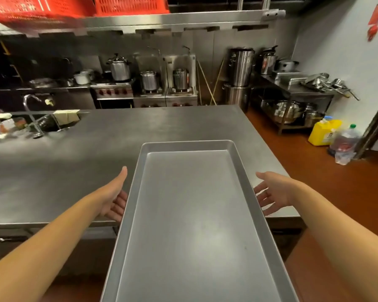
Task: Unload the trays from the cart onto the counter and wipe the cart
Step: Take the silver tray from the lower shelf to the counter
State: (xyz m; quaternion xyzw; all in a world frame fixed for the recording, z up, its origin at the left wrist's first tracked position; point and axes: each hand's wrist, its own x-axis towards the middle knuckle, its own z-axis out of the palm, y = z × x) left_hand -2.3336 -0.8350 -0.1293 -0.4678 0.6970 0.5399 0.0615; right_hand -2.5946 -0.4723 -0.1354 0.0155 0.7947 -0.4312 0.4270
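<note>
1. The stainless counter [96, 162] filled the middle of the view from nine o'clock across to two o'clock. Its bare top was the landing place for what came off the cart, which was nowhere in view.
2. The empty baking tray [194, 214] ran lengthwise from six o'clock toward twelve, its far end already over the counter and its near end overhanging the front edge toward the person. I judged it was being fed on end-first so the counter could take the weight early; whether the far end touched the steel I could not tell.
3. The left hand [115, 199] sat at nine o'clock of the tray, thumb straight along the rim and fingers reaching under the long edge, supporting it from below rather than clamping it.
4. The right hand [271, 192] was at three o'clock, fingers spread and relaxed just beside the opposite rim, holding nothing I could see; it looked placed to steady or guide.
5. The sink [50, 125] lay at ten o'clock, well apart.
</note>
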